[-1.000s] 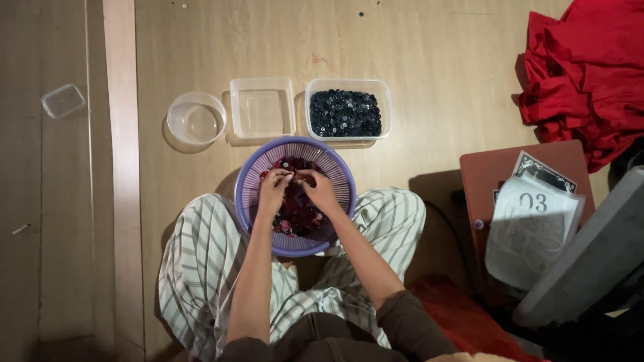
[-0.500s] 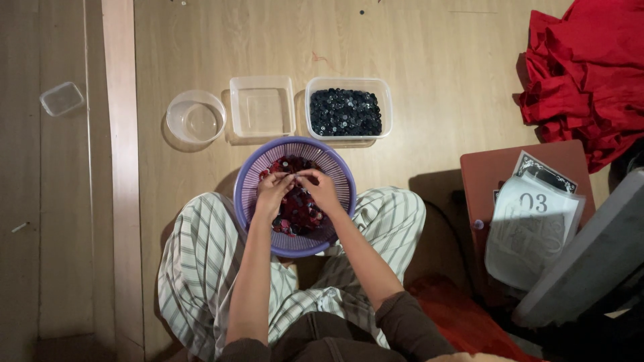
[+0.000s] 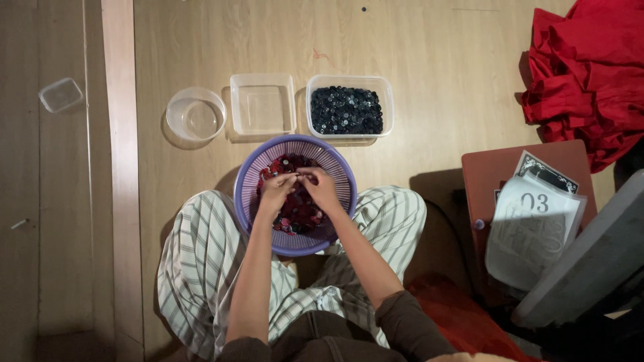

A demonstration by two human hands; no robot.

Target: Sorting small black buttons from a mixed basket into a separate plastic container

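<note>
Two hands meet fingertip to fingertip over the purple basket: left hand and right hand, fingers curled inward, pinching at small red and dark buttons (exact grip too small to tell). Basket sits between striped trouser legs. Beyond, on pale wooden floor, round clear bowl, square clear tub, tub of dark buttons. Red cloth lies far right.

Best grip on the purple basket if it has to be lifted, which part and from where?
Take the purple basket by its rim, from the left and right sides at once. It is round, wide and open-topped, holds loose buttons, and the far rim lies close to the square containers.
</note>
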